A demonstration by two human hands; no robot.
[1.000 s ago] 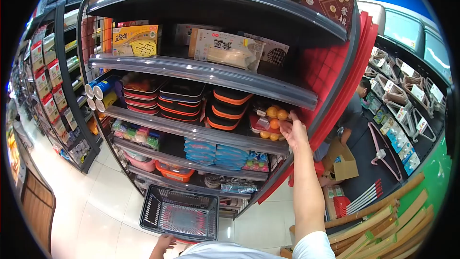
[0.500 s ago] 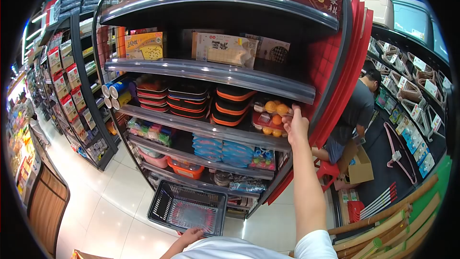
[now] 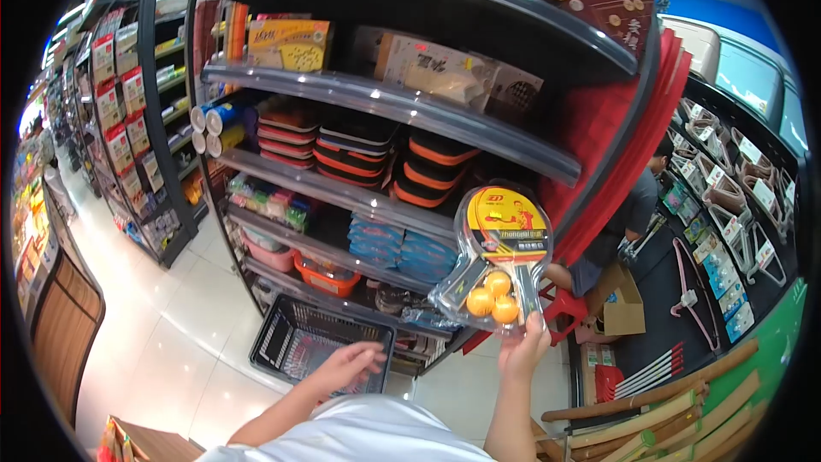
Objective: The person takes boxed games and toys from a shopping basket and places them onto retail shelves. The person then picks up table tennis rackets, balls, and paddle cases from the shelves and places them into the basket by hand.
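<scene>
My right hand (image 3: 523, 347) grips the lower end of a clear-packed table tennis set (image 3: 505, 248). Inside the pack are paddles with a yellow and black card, and three orange balls (image 3: 493, 298) beside the handles. The pack is held up in front of the shelf, its printed side facing me. Above the near right part of a black plastic shopping basket (image 3: 272, 338) is my left hand (image 3: 349, 366), fingers stretched out, slightly blurred, with nothing in it. Part of the basket's near rim is hidden behind that hand and forearm.
Stacked orange-and-black cases (image 3: 428, 175) and boxed board games (image 3: 436, 68) fill parts of the shelf unit. Blue packs (image 3: 398, 244) and an orange tub (image 3: 325, 278) sit lower. At the right, a person (image 3: 629, 205) is beside an open carton (image 3: 620, 299) and a red stool (image 3: 564, 312).
The table tennis set has left the shelf in my right hand and come nearer to me, now upright. My left hand has risen from the basket's near edge and opened. The view has tilted.
</scene>
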